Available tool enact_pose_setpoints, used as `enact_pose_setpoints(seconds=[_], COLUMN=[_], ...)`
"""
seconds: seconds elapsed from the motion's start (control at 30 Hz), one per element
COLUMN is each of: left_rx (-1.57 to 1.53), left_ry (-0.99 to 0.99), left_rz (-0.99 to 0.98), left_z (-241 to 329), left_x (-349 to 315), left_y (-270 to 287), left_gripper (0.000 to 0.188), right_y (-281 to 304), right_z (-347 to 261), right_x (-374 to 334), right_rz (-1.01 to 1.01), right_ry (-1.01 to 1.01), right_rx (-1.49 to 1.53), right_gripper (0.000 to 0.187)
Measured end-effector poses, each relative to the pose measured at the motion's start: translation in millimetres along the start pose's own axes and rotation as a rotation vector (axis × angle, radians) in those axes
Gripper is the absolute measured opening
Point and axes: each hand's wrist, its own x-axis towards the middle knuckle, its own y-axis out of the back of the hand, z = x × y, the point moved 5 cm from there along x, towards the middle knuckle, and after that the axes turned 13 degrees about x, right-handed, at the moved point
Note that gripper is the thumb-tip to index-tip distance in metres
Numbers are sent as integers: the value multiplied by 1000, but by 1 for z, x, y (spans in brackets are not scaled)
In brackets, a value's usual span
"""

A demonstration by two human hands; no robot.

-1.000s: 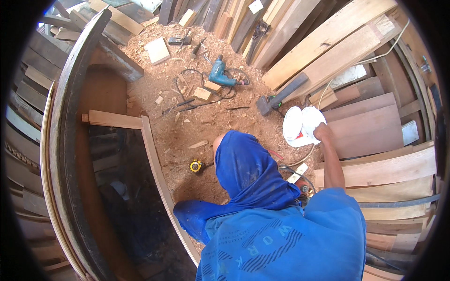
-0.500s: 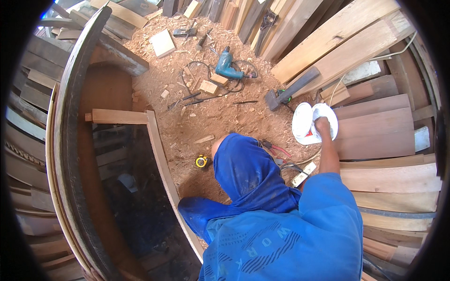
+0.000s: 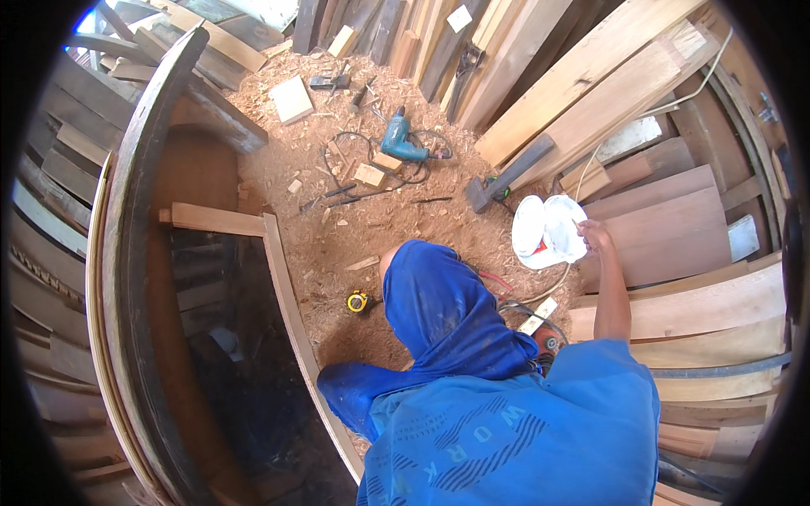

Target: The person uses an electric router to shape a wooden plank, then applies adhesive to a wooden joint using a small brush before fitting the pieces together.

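Note:
My right hand (image 3: pixel 596 238) is just above the right rim of a round white tub (image 3: pixel 565 226). Its fingers are pinched together; what they hold, if anything, is too small to make out. A white round lid-like piece (image 3: pixel 528 224) lies against the tub's left side, with a bit of red (image 3: pixel 540 248) between them. Behind the tub, a hammer-like tool (image 3: pixel 509 175) with a dark block head rests on the sawdust. My left hand does not show clearly. A wooden frame (image 3: pixel 291 312) around a dark panel stands left of my bent knee (image 3: pixel 430 295).
On the sawdust floor (image 3: pixel 422 223) lie a teal drill (image 3: pixel 399 137) with its cord, wood offcuts (image 3: pixel 292 99) and a yellow tape measure (image 3: pixel 359 301). A white power strip (image 3: pixel 538 314) is beside my leg. Boards (image 3: pixel 675 308) are stacked along the right, and more planks line the back and left.
My right hand has come up out of the white tub to its right rim, and its fingers now show. The whole view has shifted slightly.

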Motion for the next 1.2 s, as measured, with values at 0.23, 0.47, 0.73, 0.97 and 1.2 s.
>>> enact_pose_setpoints(seconds=[0.23, 0.47, 0.73, 0.97, 1.2], left_rx=[-113, -1443, -1618, -796, -1108], left_ry=[46, -475, 749, 1399, 1383], left_rz=[417, 496, 309, 696, 851], left_z=[-41, 34, -61, -152, -226], left_x=[-3, -114, -349, -433, -389], left_y=[-6, -18, -214, -280, -352], left_gripper=[76, 60, 8, 33, 53], right_y=[-95, -310, -549, -591, -551], right_z=[-96, -205, -159, -83, 19], right_x=[-56, -186, -417, -639, -803], right_rz=[-250, -783, -1593, -2089, -2440], right_ry=[200, 567, 288, 300, 38], right_rx=[67, -58, 16, -330, -517], right_gripper=[16, 16, 14, 16, 17])
